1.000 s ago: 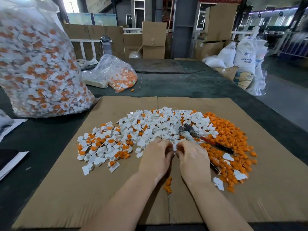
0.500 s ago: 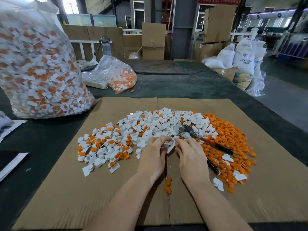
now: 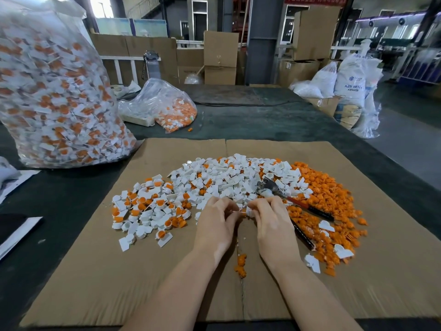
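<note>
White plastic piece (image 3: 249, 210): pinched between the fingertips of both hands, just above the near edge of the mixed pile (image 3: 226, 180) on the cardboard sheet (image 3: 119, 271), over its centre seam.

Change noted against one second ago: then pressed knuckle to knuckle, nothing visible between. Half a second ago: fingers spread into the edge of the pile. Now: drawn slightly apart, with the piece bridging the gap. Judged as a fresh piece picked up and brought into position for pulling out its orange insert. Separation begun or about to begin, not complete. Small orange heap (image 3: 240, 265) below the wrists: no difference in size detectable.

Left hand (image 3: 216, 226): fingers curled, thumb and forefinger nipping the left end of the piece. Right hand (image 3: 274, 225): fingers curled, gripping the bulkier white end.

Orientation: long axis crosswise, left to right, roughly level and parallel to the near edge of the sheet. White body toward the right hand, thin pale-and-orange sliver toward the left. Open side of the cup hidden by fingers, so cannot tell whether up or down.

Pliers (image 3: 274, 188): lying in the pile just beyond the right hand, untouched, handles trailing right. Sorted orange inserts (image 3: 329, 194) further right. Full bag (image 3: 55, 96) at far left.
</note>
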Demonstrator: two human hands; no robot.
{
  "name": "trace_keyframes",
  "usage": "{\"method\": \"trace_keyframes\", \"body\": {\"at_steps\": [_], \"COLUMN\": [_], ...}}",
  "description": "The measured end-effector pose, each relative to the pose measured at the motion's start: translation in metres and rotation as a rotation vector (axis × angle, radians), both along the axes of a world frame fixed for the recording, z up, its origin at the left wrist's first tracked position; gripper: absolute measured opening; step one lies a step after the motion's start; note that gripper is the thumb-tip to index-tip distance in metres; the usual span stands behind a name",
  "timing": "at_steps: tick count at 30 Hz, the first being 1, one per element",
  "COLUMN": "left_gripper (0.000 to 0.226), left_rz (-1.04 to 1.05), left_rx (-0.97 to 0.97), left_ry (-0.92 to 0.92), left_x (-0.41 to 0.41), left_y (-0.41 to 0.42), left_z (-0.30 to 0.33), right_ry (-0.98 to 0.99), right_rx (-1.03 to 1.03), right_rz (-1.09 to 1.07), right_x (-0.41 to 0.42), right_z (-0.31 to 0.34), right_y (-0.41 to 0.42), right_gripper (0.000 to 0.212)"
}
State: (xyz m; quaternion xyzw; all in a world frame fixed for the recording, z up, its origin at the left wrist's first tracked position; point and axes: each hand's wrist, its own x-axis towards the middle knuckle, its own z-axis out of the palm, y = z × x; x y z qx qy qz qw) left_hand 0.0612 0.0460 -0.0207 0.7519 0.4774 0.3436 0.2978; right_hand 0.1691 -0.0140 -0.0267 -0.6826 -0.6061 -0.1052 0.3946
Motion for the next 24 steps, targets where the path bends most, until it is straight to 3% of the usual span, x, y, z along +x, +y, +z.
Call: {"method": "trace_keyframes", "body": {"at_steps": [9,16,24], "left_gripper": [0.003,0.033,0.025], "left_rz": [0.012,-0.050,-0.091], "left_rx": [0.009,-0.010,-0.152], "left_ry": [-0.047,-0.086,-0.276], "left_x": [-0.0014,-0.0041,-0.0034], "left_y": [0.0021,0.0020,-0.0016], "left_z": [-0.0006,-0.0015,0.0014], "right_ry": [0.124,0.212,0.278], "right_rx": [0.052,0.024,0.025], "right_rz": [0.039,0.050,0.050], "right_x": [0.0006,0.0007,0.0011], "right_z": [0.0059,0.0067,0.0090], "right_y": [-0.0022,-0.0026,-0.0050], "right_gripper": [0.006,0.011,0.004]}}
